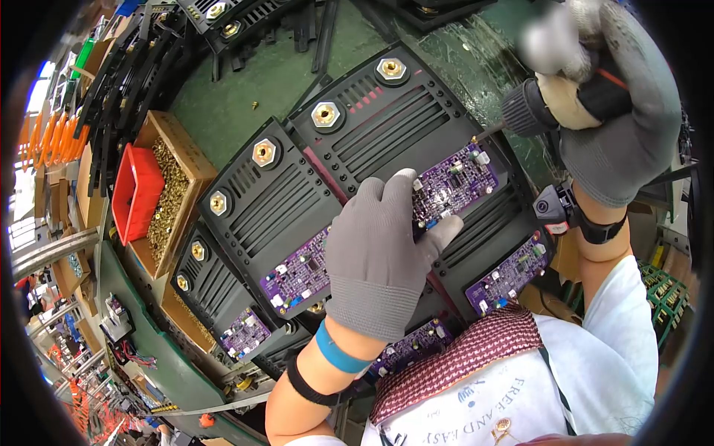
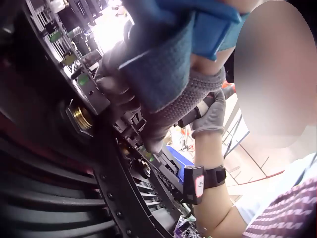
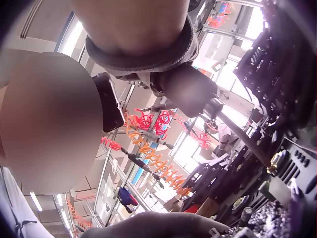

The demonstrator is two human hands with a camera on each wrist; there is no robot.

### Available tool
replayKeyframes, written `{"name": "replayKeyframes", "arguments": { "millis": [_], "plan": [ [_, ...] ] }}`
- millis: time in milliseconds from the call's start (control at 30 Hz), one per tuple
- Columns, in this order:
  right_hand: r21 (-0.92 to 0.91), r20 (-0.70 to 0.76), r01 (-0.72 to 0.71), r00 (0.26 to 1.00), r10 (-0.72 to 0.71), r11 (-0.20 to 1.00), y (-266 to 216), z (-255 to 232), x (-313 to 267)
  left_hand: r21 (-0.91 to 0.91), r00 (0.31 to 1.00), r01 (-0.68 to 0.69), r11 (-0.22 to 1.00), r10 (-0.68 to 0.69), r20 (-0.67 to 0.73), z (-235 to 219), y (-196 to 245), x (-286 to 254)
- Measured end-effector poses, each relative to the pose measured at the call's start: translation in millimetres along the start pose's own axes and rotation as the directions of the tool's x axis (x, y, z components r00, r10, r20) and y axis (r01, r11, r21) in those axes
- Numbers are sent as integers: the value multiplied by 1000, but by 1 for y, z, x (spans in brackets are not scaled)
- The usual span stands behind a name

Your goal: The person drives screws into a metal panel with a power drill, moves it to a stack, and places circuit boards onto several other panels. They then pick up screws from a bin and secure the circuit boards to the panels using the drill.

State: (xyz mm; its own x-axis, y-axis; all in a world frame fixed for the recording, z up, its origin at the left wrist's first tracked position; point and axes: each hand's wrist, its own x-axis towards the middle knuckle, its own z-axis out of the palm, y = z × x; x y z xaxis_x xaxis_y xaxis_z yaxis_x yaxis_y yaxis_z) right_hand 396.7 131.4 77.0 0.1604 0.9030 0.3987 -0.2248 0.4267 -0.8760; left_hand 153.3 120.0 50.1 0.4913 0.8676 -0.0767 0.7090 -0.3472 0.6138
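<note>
In the head view my gloved left hand (image 1: 379,253) lies over one end of a purple circuit board (image 1: 455,186), fingertips at its upper edge and thumb along its lower edge. The board rests on a black slotted panel (image 1: 394,126) with two brass-centred hex nuts. My gloved right hand (image 1: 632,111) grips a black powered screwdriver (image 1: 524,108), partly blurred at the top. Its bit slants down to a small brass screw (image 3: 271,169) at the board's far corner. In the left wrist view the left fingers (image 2: 116,91) are dark against the board's parts.
More black panels with purple boards (image 1: 297,279) lie on both sides, overlapping. To the left, a cardboard box (image 1: 193,160) holds many brass screws, with a red bin (image 1: 134,193) in it. Stacked black panels (image 1: 134,82) stand at the far left. One loose screw (image 1: 255,105) lies on the green tabletop (image 1: 223,119).
</note>
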Motion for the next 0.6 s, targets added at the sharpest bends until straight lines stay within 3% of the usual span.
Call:
{"name": "replayKeyframes", "arguments": {
  "millis": [200,367,500,600],
  "plan": [
    [-30,3,1,1000,-1,1000,1,-1,-3,23,997,49,999,-50,50,-3,3,4],
    [-58,2,3,1000,-3,998,0,-2,-6,-3,1000,11,1000,-11,-1,0,0,4],
    [-102,2,-46,999,47,994,7,-6,-4,-3,997,57,998,-57,47,1,-2,5],
    [-150,6,-111,994,113,982,17,-10,0,28,999,19,999,-20,34,1,-6,6]
  ]
}}
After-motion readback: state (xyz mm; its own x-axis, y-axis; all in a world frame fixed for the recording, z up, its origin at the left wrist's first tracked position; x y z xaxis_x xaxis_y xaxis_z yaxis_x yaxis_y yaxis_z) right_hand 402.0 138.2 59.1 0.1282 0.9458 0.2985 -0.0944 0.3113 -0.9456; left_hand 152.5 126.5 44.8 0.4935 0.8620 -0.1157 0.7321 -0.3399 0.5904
